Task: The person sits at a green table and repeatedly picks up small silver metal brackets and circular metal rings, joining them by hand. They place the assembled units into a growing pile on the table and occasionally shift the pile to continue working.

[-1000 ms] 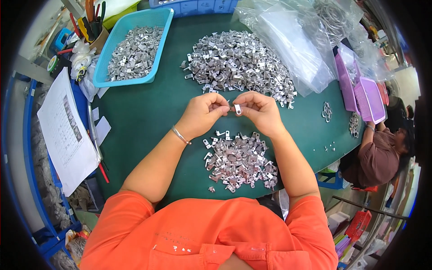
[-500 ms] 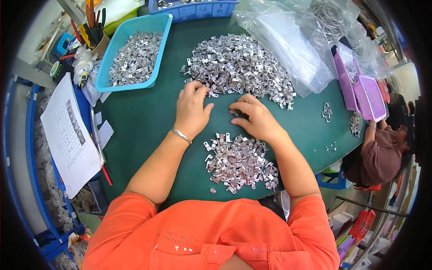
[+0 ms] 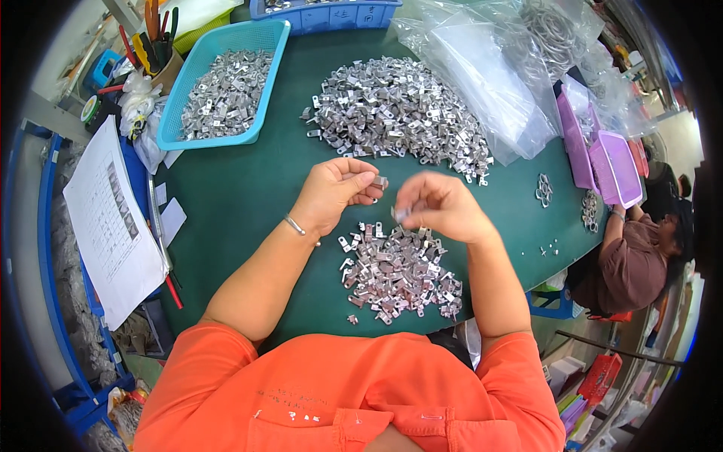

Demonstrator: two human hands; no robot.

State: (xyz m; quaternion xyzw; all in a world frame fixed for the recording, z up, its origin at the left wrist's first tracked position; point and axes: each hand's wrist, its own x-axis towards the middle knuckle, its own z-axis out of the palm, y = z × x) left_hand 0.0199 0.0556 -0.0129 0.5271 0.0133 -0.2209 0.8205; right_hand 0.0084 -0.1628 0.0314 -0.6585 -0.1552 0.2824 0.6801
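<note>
Silver metal bracket (image 3: 382, 182) pinched by left hand (image 3: 331, 194); blurred piece (image 3: 400, 215) gripped in right hand's fingers (image 3: 423, 187), near smaller bracket pile (image 3: 403, 275).

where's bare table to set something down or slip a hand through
Bare green tabletop lies between the teal basket and the left forearm, plus a narrower strip between that basket and the large heap of metal parts. Another patch lies between the right forearm and metal rings. Crowded: that heap, the smaller heap between the forearms, the plastic bags.
</note>
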